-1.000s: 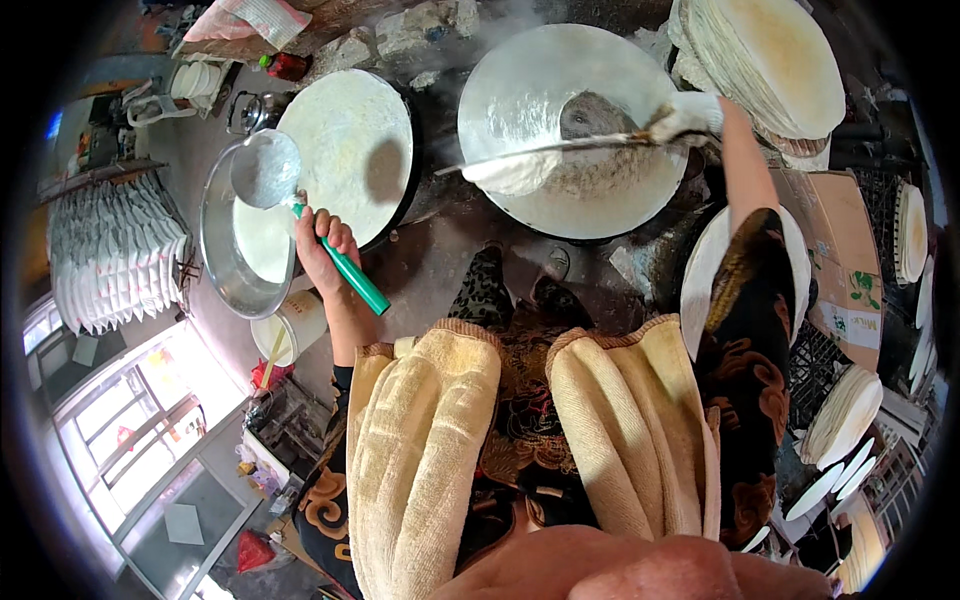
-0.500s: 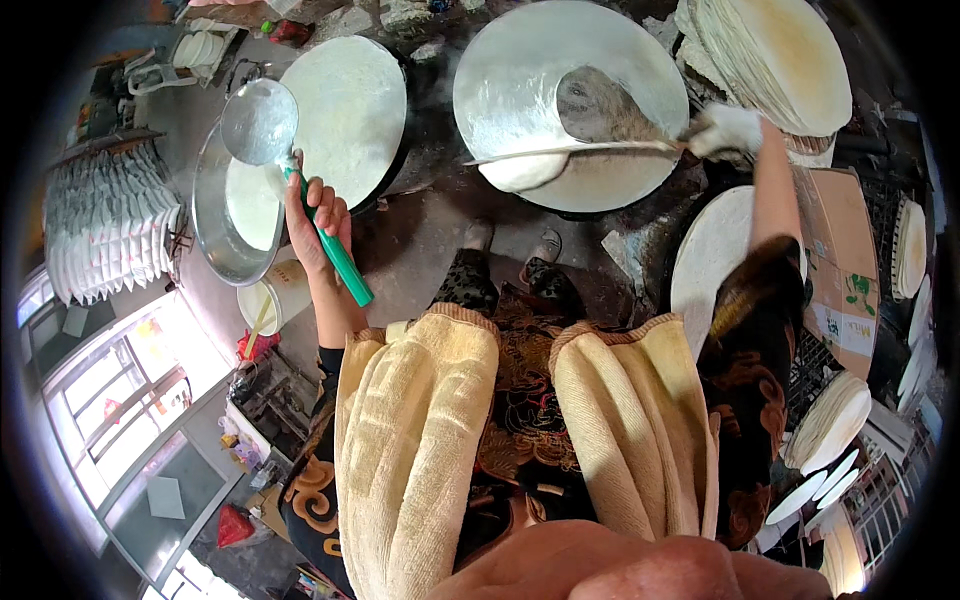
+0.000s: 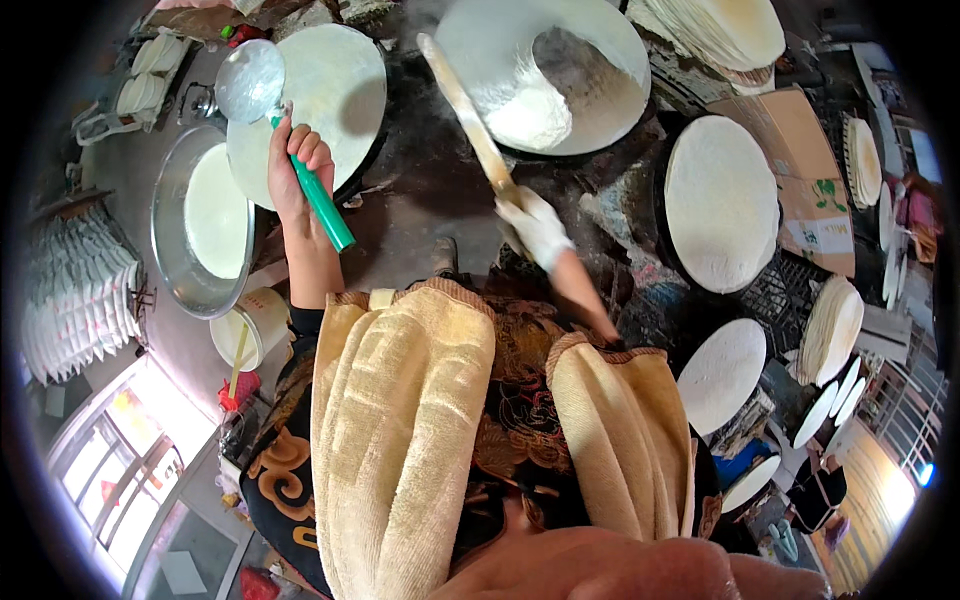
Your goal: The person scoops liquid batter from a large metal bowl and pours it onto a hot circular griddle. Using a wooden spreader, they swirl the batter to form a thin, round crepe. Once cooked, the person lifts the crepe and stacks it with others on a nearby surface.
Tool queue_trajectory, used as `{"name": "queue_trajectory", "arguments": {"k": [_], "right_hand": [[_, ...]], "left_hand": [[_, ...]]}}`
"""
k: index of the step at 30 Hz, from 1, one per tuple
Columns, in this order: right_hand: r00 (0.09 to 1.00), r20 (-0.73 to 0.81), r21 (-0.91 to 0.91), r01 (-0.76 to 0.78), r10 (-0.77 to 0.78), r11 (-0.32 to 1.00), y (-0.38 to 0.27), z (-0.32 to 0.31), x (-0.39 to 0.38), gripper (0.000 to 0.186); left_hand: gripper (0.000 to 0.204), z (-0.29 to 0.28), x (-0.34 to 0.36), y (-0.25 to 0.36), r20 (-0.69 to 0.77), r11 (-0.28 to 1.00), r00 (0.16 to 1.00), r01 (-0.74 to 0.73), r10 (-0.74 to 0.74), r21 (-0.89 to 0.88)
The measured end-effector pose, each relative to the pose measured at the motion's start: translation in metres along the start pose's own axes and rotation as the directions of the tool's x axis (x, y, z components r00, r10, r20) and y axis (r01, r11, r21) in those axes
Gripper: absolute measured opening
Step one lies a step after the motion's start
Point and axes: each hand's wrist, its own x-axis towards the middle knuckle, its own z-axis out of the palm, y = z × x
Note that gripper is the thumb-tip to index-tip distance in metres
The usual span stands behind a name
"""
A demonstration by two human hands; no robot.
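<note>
My left hand is closed round the green handle of a ladle, whose round metal bowl is raised over the edge of the left griddle. That griddle carries a pale sheet. My right hand, in a white glove, grips one end of a long wooden batter spreader, which slants away to the far left. Beyond it, on the middle griddle, white batter lies in a curved swath beside a dark bare patch. A metal basin of white batter stands below the ladle.
On the right, another griddle holds a round pale flatbread, with another flatbread nearer me. Flatbreads are stacked at the far right, beside a cardboard box. A white bucket stands left. A person is at lower right.
My right hand has swung left and nearer my body, lifting the spreader off the middle griddle and turning it lengthwise. The ladle stays raised in my left hand. The view has shifted right.
</note>
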Motion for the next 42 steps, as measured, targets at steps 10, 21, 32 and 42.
{"name": "queue_trajectory", "arguments": {"k": [10, 21, 32, 42], "right_hand": [[0.808, -0.588, -0.682, -0.469, -0.039, 0.561, 0.015, -0.043, -0.020, 0.035], [0.874, -0.444, -0.706, -0.206, -0.198, 0.677, -0.011, -0.022, 0.016, 0.040], [0.772, -0.538, -0.718, -0.208, -0.338, 0.664, -0.036, -0.130, 0.002, 0.042], [0.738, -0.629, -0.701, -0.400, -0.246, 0.591, 0.006, -0.163, -0.030, 0.040]], "left_hand": [[0.018, 0.005, -0.040, 0.003, 0.047, 0.981, 0.999, 0.003, -0.012, 0.196], [0.013, 0.024, -0.047, -0.028, 0.174, 0.966, 0.974, 0.102, -0.146, 0.239], [0.010, 0.038, -0.048, -0.044, 0.179, 0.936, 0.953, 0.185, -0.245, 0.298], [0.008, 0.048, -0.049, -0.058, 0.220, 0.915, 0.940, 0.168, -0.261, 0.365]]}}
